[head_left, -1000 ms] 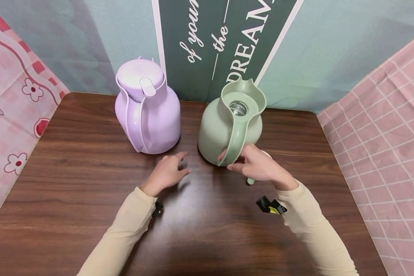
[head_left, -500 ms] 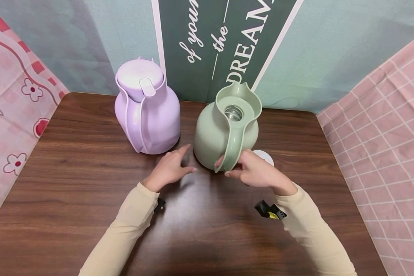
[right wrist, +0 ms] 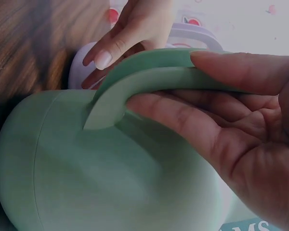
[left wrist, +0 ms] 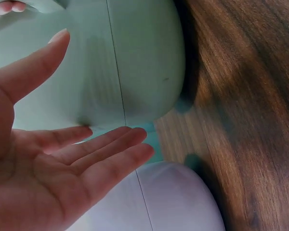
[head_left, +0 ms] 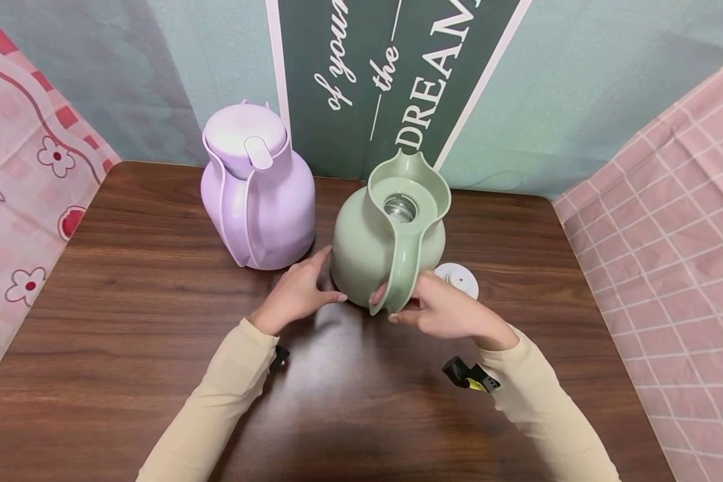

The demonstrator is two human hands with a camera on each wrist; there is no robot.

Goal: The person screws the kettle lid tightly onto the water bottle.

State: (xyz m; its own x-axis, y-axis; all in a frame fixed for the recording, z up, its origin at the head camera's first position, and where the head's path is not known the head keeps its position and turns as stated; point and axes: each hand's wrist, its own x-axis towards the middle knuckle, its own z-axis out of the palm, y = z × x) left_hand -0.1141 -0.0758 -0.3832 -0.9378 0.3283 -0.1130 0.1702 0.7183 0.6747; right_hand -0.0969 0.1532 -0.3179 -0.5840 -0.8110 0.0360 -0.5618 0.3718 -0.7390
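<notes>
My right hand [head_left: 448, 308] grips the handle [head_left: 405, 268] of a sage-green thermos jug [head_left: 361, 248], its fingers passing under the handle and the thumb on the near side. The jug's mouth [head_left: 400, 209] is uncovered and shows a shiny inner neck. My left hand [head_left: 298, 294] is by the jug's lower left side, fingers extended and thumb spread. In the left wrist view the left fingers [left wrist: 111, 144] lie close to the green wall; whether they touch it I cannot tell. A round white lid-like piece [head_left: 460, 278] lies on the table, partly hidden behind my right hand.
A lilac thermos jug [head_left: 277, 207] with its lid [head_left: 244, 127] on stands to the left of the green one. Both are on a dark wooden table [head_left: 361, 415]. Behind hangs a printed cloth [head_left: 566, 100]; pink patterned cloths flank both sides.
The green jug has shifted toward me and a little left, with my right hand on its handle. My left hand has come closer to its side. More of the round white piece now shows.
</notes>
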